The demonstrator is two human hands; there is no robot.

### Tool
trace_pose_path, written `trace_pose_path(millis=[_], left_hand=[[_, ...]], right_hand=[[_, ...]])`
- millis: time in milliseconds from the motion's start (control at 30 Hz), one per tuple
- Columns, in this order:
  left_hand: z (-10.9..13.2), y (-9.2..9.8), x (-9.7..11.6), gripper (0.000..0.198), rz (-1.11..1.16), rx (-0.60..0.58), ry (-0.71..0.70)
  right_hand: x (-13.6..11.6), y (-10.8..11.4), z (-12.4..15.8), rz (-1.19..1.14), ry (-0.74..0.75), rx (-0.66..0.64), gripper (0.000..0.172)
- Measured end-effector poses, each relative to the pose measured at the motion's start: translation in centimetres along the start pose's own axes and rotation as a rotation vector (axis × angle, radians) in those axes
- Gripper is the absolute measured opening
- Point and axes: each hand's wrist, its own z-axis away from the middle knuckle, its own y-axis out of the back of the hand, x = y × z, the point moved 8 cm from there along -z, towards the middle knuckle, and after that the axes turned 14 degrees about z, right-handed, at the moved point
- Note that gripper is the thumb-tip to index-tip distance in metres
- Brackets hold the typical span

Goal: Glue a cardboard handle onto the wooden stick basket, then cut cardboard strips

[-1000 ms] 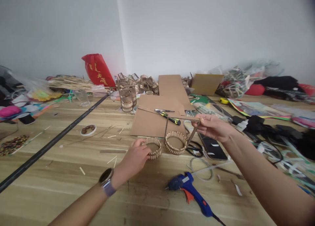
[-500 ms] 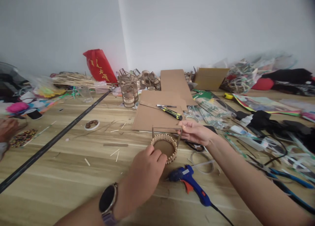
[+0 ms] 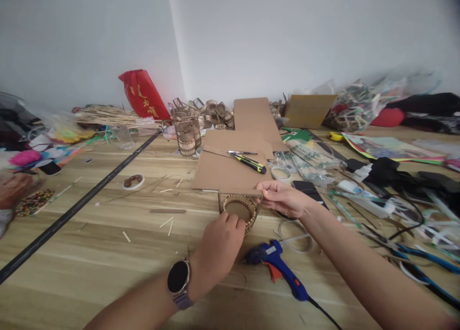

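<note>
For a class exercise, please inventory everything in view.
Ring: at least one, tan, centre
Frame: one, brown, centre
Baskets: several, brown, back centre
Cardboard: at least two sheets, brown, middle
Cutter: one, black and yellow, on cardboard
Glue gun: one, blue, front right
Red bag: one, red, back left
Box: one, yellowish, back right
Dish: one, white, left
Clutter: count unclear, mixed colours, both sides
Another person's hand: one, left edge
Left hand: one, on ring
Right hand: one, on frame

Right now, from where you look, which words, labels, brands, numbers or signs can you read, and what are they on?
"力": seemingly the middle gold character on the bright red bag; its neighbours are too blurred.
White label on the blue plastic glue gun: too small to read.
White marks on the flat green sheet: too blurred.
</note>
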Motion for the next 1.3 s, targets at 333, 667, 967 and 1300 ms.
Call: trace_pose_path(millis=[333,667,967,1300], left_hand=[[0.1,-0.7,-0.6,0.021,0.018,0.004,-0.012],[0.1,-1.2,-0.9,0.021,0.004,0.023,-0.022],[0.0,-1.2,-1.2,0.02,-0.002,0.059,-0.057],[0.8,-0.7,-1.3,0.031,0.011,0.204,-0.123]], right_hand=[[0.0,-0.1,0.1,0.01,0.003,-0.019,0.033],[-0.2,-0.3,0.1,0.017,0.015,-0.041,0.033],[-0.2,-0.3,0.0,0.015,0.001,-0.03,0.033],[-0.1,-0.2,0.0,0.021,-0.008,-0.018,0.035]])
